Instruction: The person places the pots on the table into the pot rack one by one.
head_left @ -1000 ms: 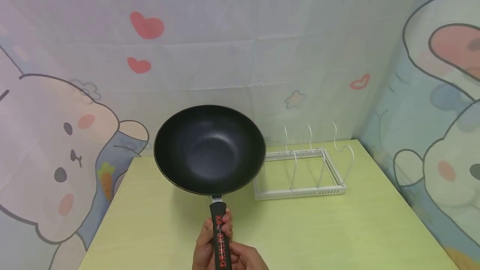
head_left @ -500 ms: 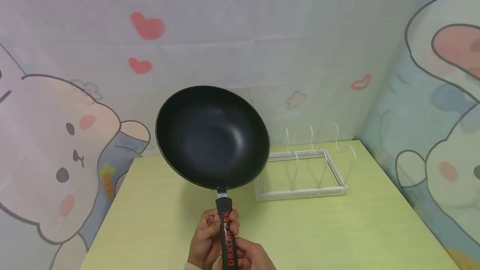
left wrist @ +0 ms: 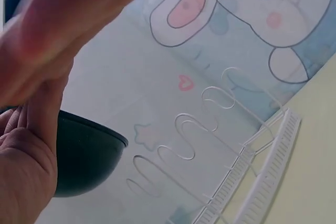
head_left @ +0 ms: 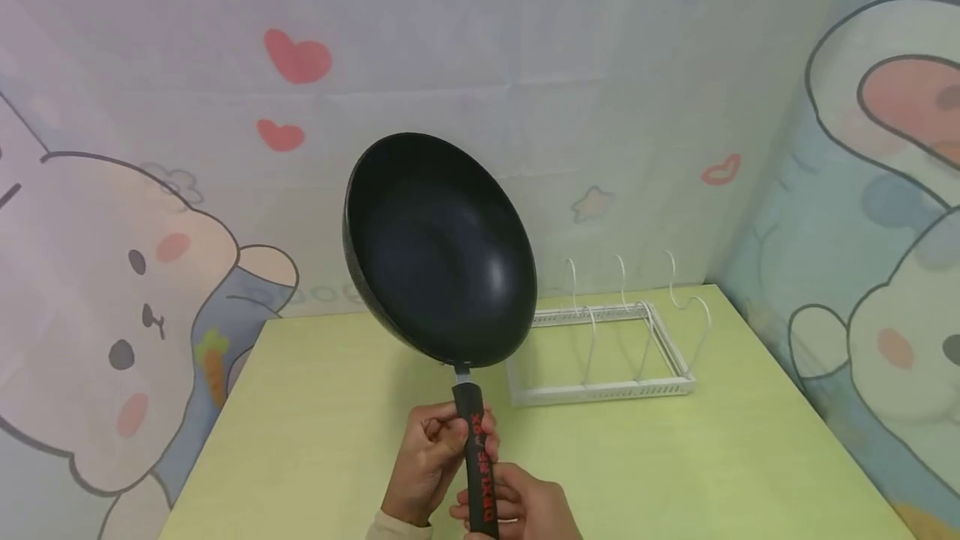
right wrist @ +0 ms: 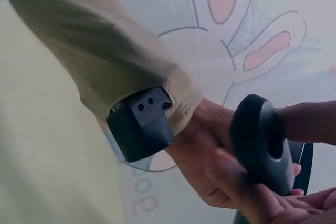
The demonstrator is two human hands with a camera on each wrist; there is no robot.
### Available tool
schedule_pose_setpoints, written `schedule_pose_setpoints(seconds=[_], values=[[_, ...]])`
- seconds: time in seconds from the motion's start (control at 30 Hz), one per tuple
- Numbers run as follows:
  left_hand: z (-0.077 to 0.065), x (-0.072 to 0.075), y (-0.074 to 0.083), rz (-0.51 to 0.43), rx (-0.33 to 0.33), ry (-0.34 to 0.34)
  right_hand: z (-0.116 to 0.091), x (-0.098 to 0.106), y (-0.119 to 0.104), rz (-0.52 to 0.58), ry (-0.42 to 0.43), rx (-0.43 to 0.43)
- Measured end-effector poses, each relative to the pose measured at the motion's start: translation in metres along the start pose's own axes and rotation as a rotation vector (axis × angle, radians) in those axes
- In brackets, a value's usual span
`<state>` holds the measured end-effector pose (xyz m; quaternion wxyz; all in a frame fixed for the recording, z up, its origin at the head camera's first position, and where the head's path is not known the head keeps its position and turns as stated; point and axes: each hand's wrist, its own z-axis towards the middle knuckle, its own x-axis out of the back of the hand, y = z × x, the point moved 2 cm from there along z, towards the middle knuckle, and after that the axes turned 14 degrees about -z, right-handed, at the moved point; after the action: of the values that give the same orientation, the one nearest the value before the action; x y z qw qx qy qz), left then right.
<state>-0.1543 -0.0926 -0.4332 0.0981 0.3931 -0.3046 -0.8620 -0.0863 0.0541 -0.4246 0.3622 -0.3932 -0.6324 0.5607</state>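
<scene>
A black wok (head_left: 442, 248) is held up over the table, its bowl facing me and its left outer wall showing. My left hand (head_left: 429, 461) grips the upper part of the black handle (head_left: 477, 457) with its red lettering, thumb on the left side and fingertips round the right. Lower down, my right hand (head_left: 536, 507) holds the handle's end. In the right wrist view, the handle end (right wrist: 260, 140) with its hanging hole sits between the right hand's fingers. The left wrist view has my left hand (left wrist: 31, 145) large in front, hiding part of the wok (left wrist: 86, 153).
Behind and to the right of the wok, a white wire rack (head_left: 603, 392) with curved dividers stands on the pale green table (head_left: 675, 465). Part of its left end is hidden by the wok. A cartoon-printed curtain (head_left: 450, 48) hangs behind and along the sides.
The wok has risen and turned, its bowl tipping more upright and its left outer wall coming into view. Both hands have shifted slightly right with the handle.
</scene>
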Motion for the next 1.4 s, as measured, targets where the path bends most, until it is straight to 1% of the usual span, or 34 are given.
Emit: schedule_pose_setpoints(seconds=[0.07, 0.1, 0.13, 0.2, 0.27, 0.4, 0.5, 0.6, 0.7, 0.77, 0.83, 0.97, 1.07, 1.2, 1.3, 1.4], values=[[0.003, -0.001, 0.001, 0.053, 0.0, 0.014, -0.003, 0.003, -0.006, -0.078, 0.029, 0.03], [0.005, -0.002, 0.001, 0.074, 0.005, 0.024, -0.004, 0.005, -0.009, -0.133, 0.042, 0.063], [0.007, -0.003, 0.001, 0.091, 0.01, 0.03, -0.005, 0.006, -0.011, -0.159, 0.052, 0.07], [0.011, -0.005, 0.0, 0.116, 0.021, 0.043, -0.005, 0.009, -0.013, -0.194, 0.06, 0.08], [0.014, -0.006, 0.0, 0.126, 0.026, 0.05, -0.005, 0.012, -0.014, -0.204, 0.057, 0.081], [0.017, -0.009, 0.0, 0.131, 0.007, 0.04, -0.005, 0.016, -0.013, -0.19, 0.024, 0.087], [0.018, -0.01, -0.001, 0.121, 0.015, 0.045, -0.005, 0.02, -0.011, -0.16, -0.002, 0.087], [0.021, -0.01, -0.005, 0.092, 0.044, 0.064, -0.006, 0.025, -0.009, -0.17, -0.017, 0.113], [0.025, -0.01, -0.01, 0.051, 0.074, 0.082, -0.007, 0.031, -0.007, -0.185, -0.016, 0.125], [0.027, -0.011, -0.013, 0.041, 0.088, 0.095, -0.008, 0.034, -0.006, -0.185, -0.013, 0.123], [0.029, -0.012, -0.016, 0.038, 0.105, 0.106, -0.009, 0.036, -0.005, -0.161, -0.01, 0.107], [0.036, -0.015, -0.02, 0.052, 0.14, 0.119, -0.012, 0.04, -0.005, -0.165, 0.004, 0.122], [0.041, -0.018, -0.023, 0.066, 0.152, 0.119, -0.015, 0.044, -0.007, -0.182, 0.014, 0.138], [0.046, -0.02, -0.027, 0.086, 0.162, 0.141, -0.018, 0.052, -0.007, -0.123, -0.004, 0.102], [0.049, -0.023, -0.032, 0.101, 0.184, 0.175, -0.02, 0.059, -0.006, -0.078, -0.028, 0.057], [0.052, -0.025, -0.036, 0.116, 0.202, 0.218, -0.021, 0.066, -0.006, -0.083, -0.051, 0.034]])
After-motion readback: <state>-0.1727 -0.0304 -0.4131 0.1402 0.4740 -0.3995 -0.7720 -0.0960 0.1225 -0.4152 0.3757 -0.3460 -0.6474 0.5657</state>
